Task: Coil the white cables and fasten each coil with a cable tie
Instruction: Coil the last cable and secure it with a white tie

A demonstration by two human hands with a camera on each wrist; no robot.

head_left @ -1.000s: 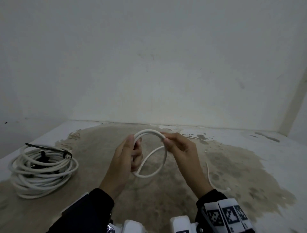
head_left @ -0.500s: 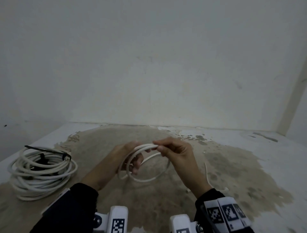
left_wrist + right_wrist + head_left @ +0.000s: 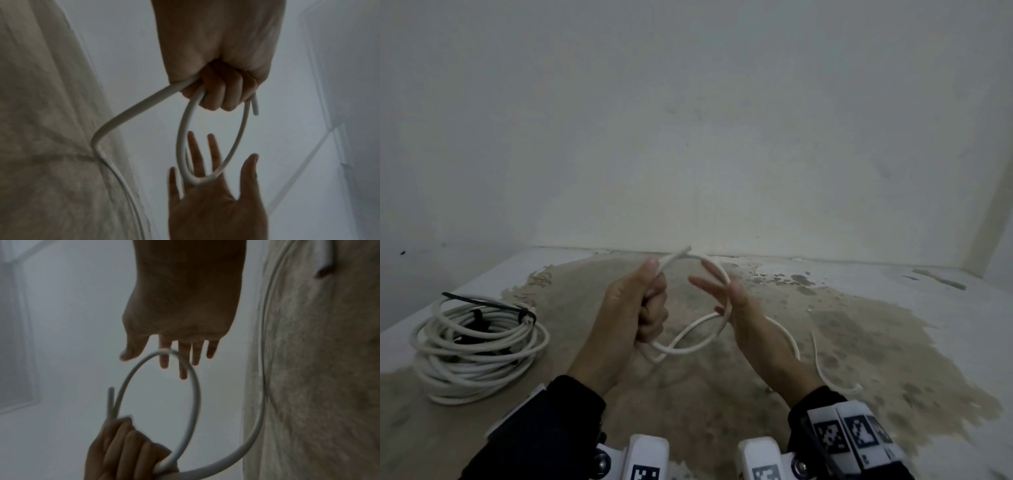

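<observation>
I count two white cables. The one being worked, the loose cable [image 3: 690, 337], is held up between my hands above the stained floor [image 3: 859, 342]: one loop in the air, its free end [image 3: 681, 254] sticking up past my thumb, and its tail dropping down to trail across the floor on the right. My left hand [image 3: 635, 308] is fisted round it, fingers curled tight where the loop's strands cross; in the left wrist view I see the strands coming out of that fist. My right hand [image 3: 726, 294] is spread flat with fingers straight and apart, reaching through the loop, the cable lying against the fingers without being gripped; the right wrist view shows the same.

The second cable is the finished coil [image 3: 479, 346], lying on the floor well to the left, apart from both hands. One black cable tie [image 3: 493, 305] binds it at its far side, its tail pointing left.

Behind everything stands a plain pale wall [image 3: 688, 120].
</observation>
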